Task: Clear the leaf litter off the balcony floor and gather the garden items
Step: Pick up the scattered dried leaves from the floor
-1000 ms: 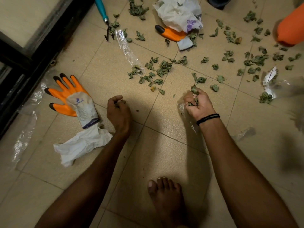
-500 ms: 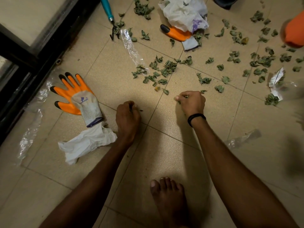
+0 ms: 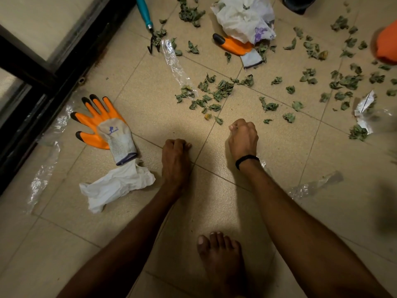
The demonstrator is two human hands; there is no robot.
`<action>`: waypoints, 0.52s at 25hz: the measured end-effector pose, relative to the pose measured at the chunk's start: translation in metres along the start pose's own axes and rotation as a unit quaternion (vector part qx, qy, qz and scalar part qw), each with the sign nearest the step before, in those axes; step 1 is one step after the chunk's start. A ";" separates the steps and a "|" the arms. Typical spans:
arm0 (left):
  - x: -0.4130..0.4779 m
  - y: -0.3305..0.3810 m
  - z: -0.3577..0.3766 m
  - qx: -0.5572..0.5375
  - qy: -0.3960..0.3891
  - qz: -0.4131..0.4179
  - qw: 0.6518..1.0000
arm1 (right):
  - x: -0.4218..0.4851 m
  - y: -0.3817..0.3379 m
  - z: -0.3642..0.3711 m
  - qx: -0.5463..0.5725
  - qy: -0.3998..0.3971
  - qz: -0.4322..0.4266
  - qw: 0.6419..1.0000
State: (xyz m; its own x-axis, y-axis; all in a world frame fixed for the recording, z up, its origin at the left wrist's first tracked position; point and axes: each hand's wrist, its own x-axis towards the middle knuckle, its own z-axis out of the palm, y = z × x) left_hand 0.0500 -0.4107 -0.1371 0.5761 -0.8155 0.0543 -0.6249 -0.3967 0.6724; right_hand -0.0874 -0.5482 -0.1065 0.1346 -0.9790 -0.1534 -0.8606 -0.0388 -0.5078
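Dried green leaves (image 3: 214, 93) lie scattered over the tiled balcony floor (image 3: 150, 100), thickest just beyond my hands and off to the right. My left hand (image 3: 175, 155) is a closed fist, knuckles on the tile. My right hand (image 3: 243, 138), with a black band on the wrist, is also fisted, just short of the nearest leaves. Whatever the fists hold is hidden. An orange-and-grey glove (image 3: 103, 125) lies flat left of my left hand. A second orange glove (image 3: 234, 46) pokes out from under a white bag (image 3: 242, 18). A teal-handled hand rake (image 3: 146, 16) lies at the top.
Crumpled white paper (image 3: 116, 186) lies by the glove's cuff. Clear plastic strips (image 3: 176, 65) (image 3: 315, 186) litter the floor. A black door frame (image 3: 32, 82) runs along the left. An orange object (image 3: 386, 46) is at the right edge, a dark pot (image 3: 298, 3) at the top. My bare foot (image 3: 221, 261) is below.
My right hand, which gripped a visible clump of leaves a second ago, has closed into a fist and turned knuckles-up. My left hand stays fisted in about the same spot.
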 end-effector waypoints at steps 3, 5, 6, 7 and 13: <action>0.005 0.006 0.000 0.007 0.012 -0.019 1.000 | 0.014 -0.003 -0.010 0.209 0.007 0.147 0.967; 0.011 0.007 -0.002 -0.015 0.029 -0.030 0.999 | 0.023 -0.004 -0.021 0.497 -0.041 0.278 0.821; 0.014 0.007 -0.004 -0.043 0.036 -0.041 0.998 | 0.025 -0.005 -0.029 0.616 -0.058 0.317 0.719; 0.018 0.006 -0.007 -0.077 0.041 -0.059 0.994 | 0.025 -0.006 -0.037 0.692 -0.072 0.337 0.634; 0.038 0.011 -0.020 -0.184 0.038 -0.137 0.973 | 0.022 -0.023 -0.039 0.601 -0.094 0.292 0.738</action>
State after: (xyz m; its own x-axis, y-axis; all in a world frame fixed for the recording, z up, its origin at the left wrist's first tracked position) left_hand 0.0756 -0.4372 -0.1129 0.7406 -0.6614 -0.1184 -0.2200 -0.4053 0.8873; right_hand -0.0841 -0.5769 -0.0649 0.0756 -0.7087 -0.7014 0.2443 0.6951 -0.6761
